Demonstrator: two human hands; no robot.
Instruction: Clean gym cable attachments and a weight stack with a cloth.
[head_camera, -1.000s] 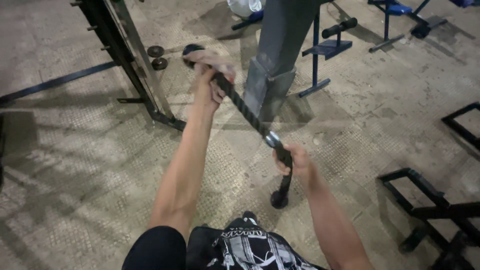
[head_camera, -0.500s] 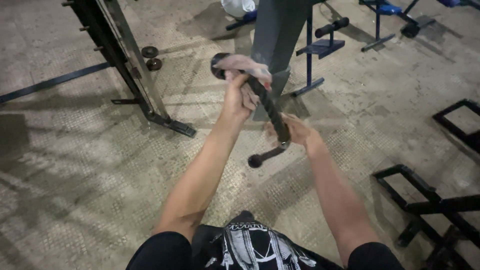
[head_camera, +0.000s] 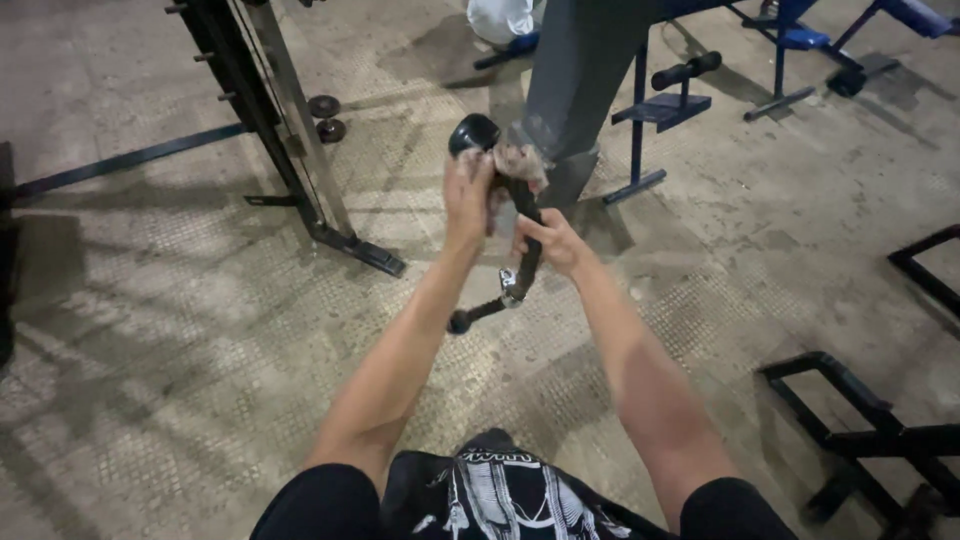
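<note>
Your right hand (head_camera: 553, 240) now nearer your left hand (head_camera: 468, 195), both clenched on black braided rope handle (head_camera: 523, 225), pale cloth (head_camera: 517, 162) wrapped near its knobbed end.

Left hand (head_camera: 468, 200) high on the rope handle (head_camera: 505, 230), cloth (head_camera: 520, 165) bunched just right of it. Right hand (head_camera: 548, 240) lower on the same rope, touching. Behind both, a pillar (head_camera: 580, 70). Far left, a rack frame (head_camera: 270, 110), two small weights (head_camera: 326, 117) on the floor just right of it. Right of the pillar, a padded stand (head_camera: 665, 95). Near right, low frames (head_camera: 870, 420) on the floor.
</note>
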